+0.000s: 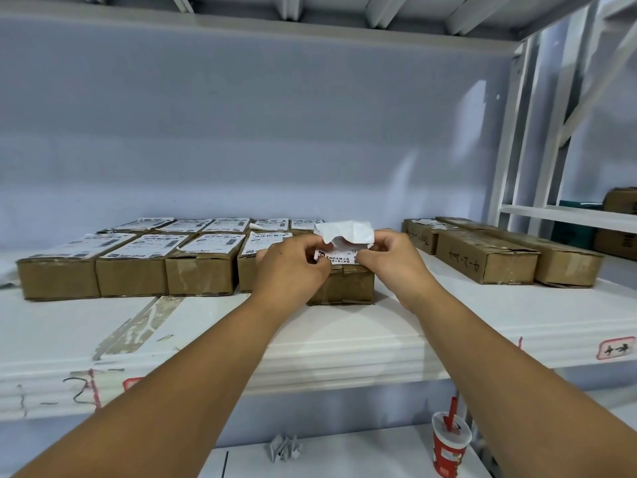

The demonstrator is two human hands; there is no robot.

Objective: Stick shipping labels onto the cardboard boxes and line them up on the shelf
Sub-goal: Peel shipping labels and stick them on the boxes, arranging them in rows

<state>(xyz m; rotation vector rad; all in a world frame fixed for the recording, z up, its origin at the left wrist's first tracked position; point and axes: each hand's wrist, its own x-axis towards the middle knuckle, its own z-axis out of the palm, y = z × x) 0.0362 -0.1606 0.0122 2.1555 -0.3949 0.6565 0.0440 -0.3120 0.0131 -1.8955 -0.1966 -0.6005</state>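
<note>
**A label goes onto the box at the end of the front row**

Nearest to the camera, on a lower surface, lies a crumpled paper, probably a thrown-away backing, and a red paper cup with a straw stands to the right of it. Above them is the white shelf.

Both arms reach over the shelf's edge to one cardboard box. The left hand pinches the left near corner of the shipping label, and the right hand pinches its right side. The label lies on top of the box, between the two hands. Its white backing sheet curls up just behind the fingers. I think the label is held at two corners so that it goes down straight and without wrinkles.

To the left, the labelled boxes stand side by side in two rows, and this box closes the front one. Farther right, well apart, lie long unlabelled boxes with handwriting on them, which appear to wait for their turn.
</note>
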